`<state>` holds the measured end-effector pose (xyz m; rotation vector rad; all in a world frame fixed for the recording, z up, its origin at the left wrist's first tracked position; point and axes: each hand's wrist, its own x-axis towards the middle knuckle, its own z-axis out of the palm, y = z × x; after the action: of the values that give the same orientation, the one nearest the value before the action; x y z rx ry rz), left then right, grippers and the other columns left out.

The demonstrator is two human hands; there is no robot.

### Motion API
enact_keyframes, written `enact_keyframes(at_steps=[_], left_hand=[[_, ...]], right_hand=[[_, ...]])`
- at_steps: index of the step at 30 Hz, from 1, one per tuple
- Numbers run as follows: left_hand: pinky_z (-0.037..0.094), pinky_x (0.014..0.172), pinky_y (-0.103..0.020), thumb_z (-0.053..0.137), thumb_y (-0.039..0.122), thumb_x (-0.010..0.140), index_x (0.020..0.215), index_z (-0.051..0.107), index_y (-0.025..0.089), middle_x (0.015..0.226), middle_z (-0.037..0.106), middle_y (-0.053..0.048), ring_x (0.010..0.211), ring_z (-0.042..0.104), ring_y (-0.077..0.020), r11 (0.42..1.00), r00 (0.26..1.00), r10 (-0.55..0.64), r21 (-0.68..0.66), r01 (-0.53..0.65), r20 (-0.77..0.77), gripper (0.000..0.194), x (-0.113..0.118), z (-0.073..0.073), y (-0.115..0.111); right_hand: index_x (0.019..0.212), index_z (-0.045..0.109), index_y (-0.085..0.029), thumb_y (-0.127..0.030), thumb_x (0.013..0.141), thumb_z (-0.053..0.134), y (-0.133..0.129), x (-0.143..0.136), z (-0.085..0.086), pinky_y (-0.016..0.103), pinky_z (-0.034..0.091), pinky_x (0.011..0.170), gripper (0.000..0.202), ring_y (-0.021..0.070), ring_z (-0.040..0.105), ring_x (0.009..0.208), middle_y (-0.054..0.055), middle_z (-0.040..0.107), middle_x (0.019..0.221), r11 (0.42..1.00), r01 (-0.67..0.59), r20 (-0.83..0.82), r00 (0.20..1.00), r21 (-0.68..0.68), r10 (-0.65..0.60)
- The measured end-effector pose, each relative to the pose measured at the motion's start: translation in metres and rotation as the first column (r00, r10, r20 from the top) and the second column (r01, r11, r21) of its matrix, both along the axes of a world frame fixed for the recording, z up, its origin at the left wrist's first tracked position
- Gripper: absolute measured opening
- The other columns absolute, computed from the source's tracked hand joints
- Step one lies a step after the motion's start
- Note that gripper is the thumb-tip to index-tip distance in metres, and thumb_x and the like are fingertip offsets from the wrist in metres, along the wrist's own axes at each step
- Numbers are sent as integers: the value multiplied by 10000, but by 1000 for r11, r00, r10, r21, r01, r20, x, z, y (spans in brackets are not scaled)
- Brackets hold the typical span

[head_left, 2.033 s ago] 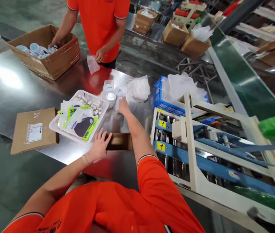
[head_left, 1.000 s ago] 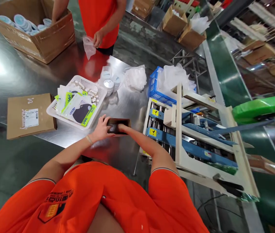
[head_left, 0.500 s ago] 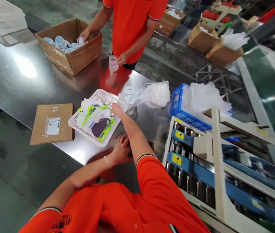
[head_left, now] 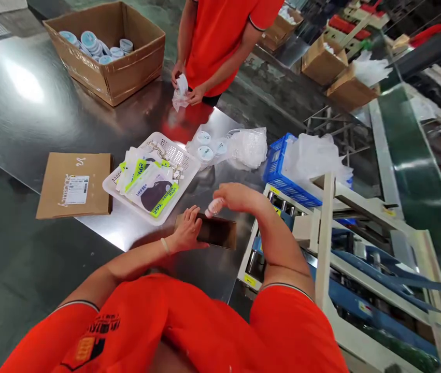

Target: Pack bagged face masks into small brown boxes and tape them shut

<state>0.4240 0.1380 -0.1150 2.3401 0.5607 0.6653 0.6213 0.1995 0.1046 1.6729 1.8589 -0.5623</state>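
Observation:
My left hand grips the left edge of a small open cardboard box, whose dark inside faces up. Above the box's far side, my right hand is closed on a small white-and-pinkish item, too blurred to name its kind. To the left of the box lies a white plastic basket. Inside it are several flat packs marked "fashion mask" and some metal keychains. Several round white tins in clear bags lie beyond the basket, beside a bundle of clear plastic bags.
Flat brown cartons lie at the table's left edge. A large cardboard box of round tins stands farther back. Across the table a co-worker handles a tin and a clear bag. A blue crate and a roller conveyor are on the right.
My right hand has left the basket and come back to the box with a small item in it. The co-worker's hand has moved from the large box to the clear bag with a tin.

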Motion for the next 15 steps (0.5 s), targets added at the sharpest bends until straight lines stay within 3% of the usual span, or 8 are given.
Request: enact_keyframes(at_steps=[3, 5, 8, 9, 11, 13, 15], left_hand=[[384, 1276, -834, 991, 719, 665, 1199, 663, 166, 1608, 530, -326, 1613, 429, -556, 1000, 1000, -12, -4, 12, 5, 835, 2, -4, 0], [373, 1284, -830, 967, 748, 682, 1214, 667, 168, 1616, 527, -323, 1612, 431, -552, 1000, 1000, -12, -1, 12, 4, 842, 4, -6, 0], [361, 1285, -832, 933, 761, 718, 1246, 676, 168, 1630, 530, -318, 1618, 430, -545, 1000, 1000, -5, 11, 5, -9, 835, 6, -9, -2], [361, 1286, -829, 931, 756, 720, 1294, 676, 160, 1630, 534, -320, 1618, 432, -544, 1000, 1000, -4, 13, 4, -18, 867, 6, -10, -2], [362, 1299, -811, 924, 745, 719, 1443, 649, 128, 1648, 526, -328, 1614, 435, -548, 1000, 999, -8, 15, 9, -31, 991, 8, -11, -2], [352, 1333, -770, 886, 701, 777, 1555, 614, 108, 1664, 530, -319, 1619, 435, -541, 1000, 999, -8, 14, 9, -32, 1015, 10, -12, -1], [360, 1357, -716, 805, 615, 879, 1550, 651, 130, 1610, 604, -284, 1608, 468, -511, 1000, 1000, -4, 10, 4, -29, 842, 13, -13, -1]], right_hand=[[1067, 904, -192, -284, 885, 920, -34, -21, 6, 346, 555, 852, 204, 345, 807, 1063, 178, 841, 1119, 966, -52, 43, 997, -254, 65], [1173, 894, -187, -221, 845, 945, -21, -45, -1, 360, 562, 873, 334, 357, 803, 1100, 182, 843, 1177, 970, -64, 62, 995, -235, 80], [1337, 821, -127, -161, 974, 794, 41, -87, -25, 392, 551, 983, 366, 348, 752, 1200, 202, 801, 1319, 987, -127, 40, 991, 98, 124], [1373, 789, -108, -176, 1011, 752, 66, -103, -39, 400, 539, 1018, 371, 346, 721, 1243, 207, 778, 1358, 964, -164, 7, 986, 211, 166], [1465, 718, -115, -194, 983, 786, 113, -136, -71, 412, 497, 1098, 493, 338, 630, 1352, 204, 705, 1479, 875, -319, -84, 924, 364, 372], [1502, 678, -105, -209, 916, 853, 149, -164, -105, 423, 472, 1130, 620, 341, 566, 1395, 219, 656, 1542, 807, -424, -103, 858, 410, 503], [1445, 710, -87, -193, 890, 857, 169, -183, -130, 423, 461, 1141, 584, 340, 562, 1383, 222, 683, 1506, 807, -463, -88, 846, 365, 525]])
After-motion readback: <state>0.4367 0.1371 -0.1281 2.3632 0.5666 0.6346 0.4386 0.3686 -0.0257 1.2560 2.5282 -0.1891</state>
